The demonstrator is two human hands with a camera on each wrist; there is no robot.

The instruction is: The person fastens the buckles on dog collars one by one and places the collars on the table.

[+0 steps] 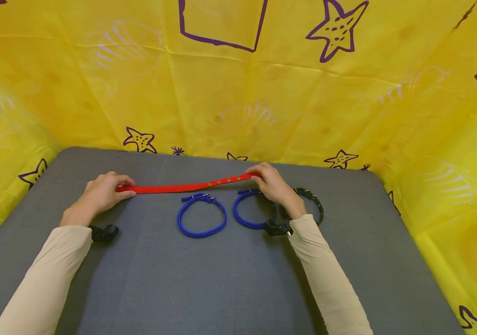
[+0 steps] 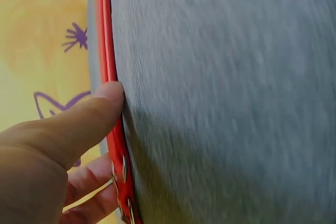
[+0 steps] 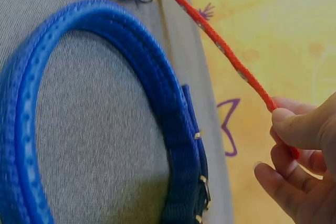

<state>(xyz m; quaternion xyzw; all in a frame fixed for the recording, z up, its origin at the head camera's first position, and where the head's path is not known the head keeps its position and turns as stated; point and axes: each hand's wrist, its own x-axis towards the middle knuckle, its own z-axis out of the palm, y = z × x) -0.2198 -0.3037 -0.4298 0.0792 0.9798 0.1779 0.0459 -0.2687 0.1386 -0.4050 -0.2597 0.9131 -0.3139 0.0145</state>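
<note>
A red collar [image 1: 163,189] is stretched out straight between both hands, near the back of the table. My left hand [image 1: 102,193] pinches its left end, where metal fittings show beside the fingers in the left wrist view. The other end, with a row of metal eyelets, is held between the thumb and fingers of my right hand [image 1: 272,185], slightly raised. Below the strap lies a buckled blue collar [image 1: 198,235]. A second blue collar [image 1: 236,211] sits under the right hand, partly covered by it. Behind the right wrist is a dark collar [image 1: 321,210], also partly hidden.
All lie on a grey table [image 1: 171,288] with rounded back corners. A yellow cloth [image 1: 204,93] printed with starfish and fish hangs behind and around it. Each wrist wears a black strap, and the left one [image 1: 104,232] shows near the sleeve.
</note>
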